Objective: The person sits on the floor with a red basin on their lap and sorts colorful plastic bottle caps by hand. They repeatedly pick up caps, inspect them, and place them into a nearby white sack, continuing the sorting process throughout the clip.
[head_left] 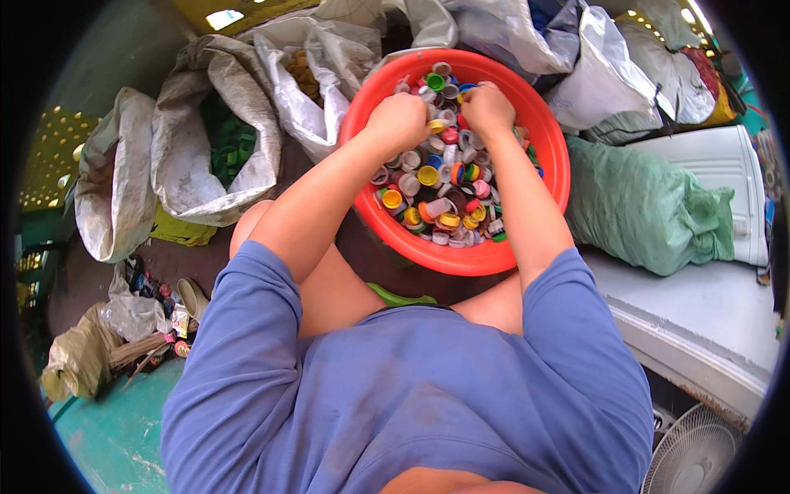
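Observation:
A wide red plastic basin [426,247] stands before me, heaped with plastic bottle caps [432,176] in white, yellow, pink, blue, green and orange. Over the left part of the heap is my left hand [401,120], its fingers curled down at the caps. My right hand [487,108] bends in the same way over the upper right of the heap, near a blue cap [467,87]. The backs of both hands hide the fingertips, so whether either one grips a cap cannot be seen. A green cap [435,82] lies between and beyond them.
A sack of green caps [228,148] and a white sack with yellow contents [302,74] stand open at left. Farther right are more white sacks [605,80] and a stuffed green sack [648,204] on a pale ledge [691,302]. A fan [691,457] sits lower right; litter and a broom [139,349] lie left.

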The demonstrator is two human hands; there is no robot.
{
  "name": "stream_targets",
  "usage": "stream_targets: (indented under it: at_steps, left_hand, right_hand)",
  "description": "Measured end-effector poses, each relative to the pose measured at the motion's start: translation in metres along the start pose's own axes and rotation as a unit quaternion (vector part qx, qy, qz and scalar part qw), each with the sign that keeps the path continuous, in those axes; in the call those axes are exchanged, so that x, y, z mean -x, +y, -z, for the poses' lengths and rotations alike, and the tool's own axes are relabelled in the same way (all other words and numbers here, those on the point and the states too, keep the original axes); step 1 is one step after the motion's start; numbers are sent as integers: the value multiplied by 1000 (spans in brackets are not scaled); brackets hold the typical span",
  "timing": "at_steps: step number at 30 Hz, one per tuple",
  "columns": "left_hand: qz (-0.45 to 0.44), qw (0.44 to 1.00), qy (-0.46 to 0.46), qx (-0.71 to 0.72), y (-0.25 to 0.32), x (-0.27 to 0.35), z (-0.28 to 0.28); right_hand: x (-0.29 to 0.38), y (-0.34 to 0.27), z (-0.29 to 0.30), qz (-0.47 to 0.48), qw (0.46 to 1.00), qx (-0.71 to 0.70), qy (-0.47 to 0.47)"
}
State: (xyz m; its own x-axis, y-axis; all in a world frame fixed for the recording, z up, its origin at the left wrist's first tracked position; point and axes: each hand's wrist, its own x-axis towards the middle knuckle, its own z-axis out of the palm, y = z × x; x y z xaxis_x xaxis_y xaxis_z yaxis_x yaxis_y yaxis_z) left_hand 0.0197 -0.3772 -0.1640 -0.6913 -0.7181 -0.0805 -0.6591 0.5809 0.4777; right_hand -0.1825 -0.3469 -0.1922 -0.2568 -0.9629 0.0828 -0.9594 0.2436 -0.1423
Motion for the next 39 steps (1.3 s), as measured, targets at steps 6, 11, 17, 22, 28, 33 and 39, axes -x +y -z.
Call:
stream_targets:
  at_steps: [6,11,17,22,28,33,39]
  left_hand:
    - [178,793,26,582,-81,-7,75]
    - [301,626,175,697,-156,-4,76]
    - [394,685,239,564,-190,-11,48]
    - [353,851,253,294,-213,-15,58]
    - [335,941,49,-23,-241,5,41]
    - [354,926,89,-97,-279,37,66]
    - [339,936,59,-75,-272,57,89]
  right_hand:
    - [-10,-14,28,-190,657,-708,-176]
    - [-54,-111,12,-197,458,-803,-327]
    - [-87,-225,-42,-252,555,-735,-297]
    - [-89,-245,-49,-264,596,-654,-384]
    - [-88,-250,-61,-218,643,-599,-425]
    - [-90,-248,-79,-283,818,-437,-243]
    - [-41,-232,-21,-13,789,-582,-195]
